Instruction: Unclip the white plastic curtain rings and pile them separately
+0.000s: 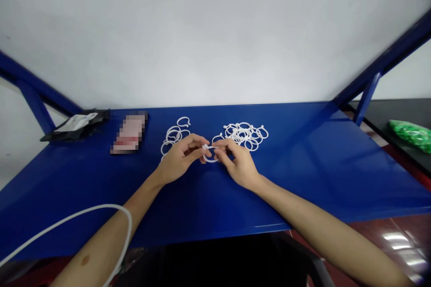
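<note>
Between my two hands, just above the blue table (299, 170), is a thin white plastic ring (211, 160) with a small knob at its join, much like a shower curtain ring. My left hand (177, 159) pinches its left side near the knob. The fingertips of my right hand (238, 164) are closed on its right side. Several similar rings (173, 133) lie loosely behind my left hand, which partly covers them. A denser, overlapping pile of rings (243, 134) rests behind my right hand, and one more lies just left of that pile.
On the left stand a black plastic package (79, 124) with a white label and a blurred phone-like rectangle (129, 132). A white cable (84, 210) loops over my left forearm. Blue braces (367, 98) flank the table, and a green bag (411, 134) lies on a dark surface at right.
</note>
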Demonstrator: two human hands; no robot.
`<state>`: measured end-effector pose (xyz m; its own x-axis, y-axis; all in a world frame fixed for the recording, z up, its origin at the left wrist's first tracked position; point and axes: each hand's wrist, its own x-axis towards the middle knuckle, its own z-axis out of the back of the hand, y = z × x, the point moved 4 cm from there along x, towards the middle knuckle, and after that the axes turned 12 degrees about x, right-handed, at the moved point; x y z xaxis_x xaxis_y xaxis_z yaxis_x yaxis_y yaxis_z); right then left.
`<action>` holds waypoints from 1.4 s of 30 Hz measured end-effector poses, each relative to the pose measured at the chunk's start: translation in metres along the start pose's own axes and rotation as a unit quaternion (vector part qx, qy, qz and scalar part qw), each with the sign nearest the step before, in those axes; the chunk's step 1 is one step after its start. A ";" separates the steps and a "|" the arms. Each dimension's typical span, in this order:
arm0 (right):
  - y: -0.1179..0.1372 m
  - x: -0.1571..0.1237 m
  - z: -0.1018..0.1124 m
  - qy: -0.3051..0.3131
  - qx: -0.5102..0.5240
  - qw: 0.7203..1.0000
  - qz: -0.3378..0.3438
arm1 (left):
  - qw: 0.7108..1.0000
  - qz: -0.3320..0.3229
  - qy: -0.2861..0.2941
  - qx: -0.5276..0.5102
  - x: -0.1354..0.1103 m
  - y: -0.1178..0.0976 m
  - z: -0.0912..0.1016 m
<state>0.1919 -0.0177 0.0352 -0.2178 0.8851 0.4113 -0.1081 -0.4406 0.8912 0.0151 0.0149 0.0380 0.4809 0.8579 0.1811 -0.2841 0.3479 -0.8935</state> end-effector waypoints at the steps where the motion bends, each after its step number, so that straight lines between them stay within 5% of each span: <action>1: 0.000 0.000 0.000 0.004 0.000 1.000 -0.003 | 1.000 0.000 -0.018 0.020 0.000 0.000 0.000; 9: 0.006 -0.002 -0.001 0.024 0.033 0.999 -0.019 | 0.979 -0.056 -0.129 0.148 -0.003 -0.009 0.001; 19: 0.013 -0.001 0.001 0.102 -0.051 0.993 0.035 | 0.935 -0.119 -0.146 0.300 -0.004 -0.013 0.004; 25: 0.007 0.017 0.034 -0.042 -0.218 0.967 0.129 | 0.840 -0.089 -0.205 0.493 0.000 0.002 0.045; 30: -0.018 0.027 0.065 -0.086 -0.312 0.942 0.093 | 0.800 -0.054 -0.139 0.581 -0.001 0.026 0.047; 37: -0.006 0.024 0.056 -0.108 -0.378 0.913 0.111 | 0.832 -0.064 -0.161 0.528 -0.001 0.014 0.033; 42: 0.015 0.012 0.025 -0.019 -0.290 0.946 0.141 | 0.937 0.016 -0.105 0.332 -0.002 -0.009 0.027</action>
<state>0.2124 -0.0101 0.0579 -0.2844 0.7194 0.6337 -0.5665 -0.6594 0.4943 -0.0055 0.0198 0.0566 0.3089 0.9033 0.2978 -0.7831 0.4192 -0.4594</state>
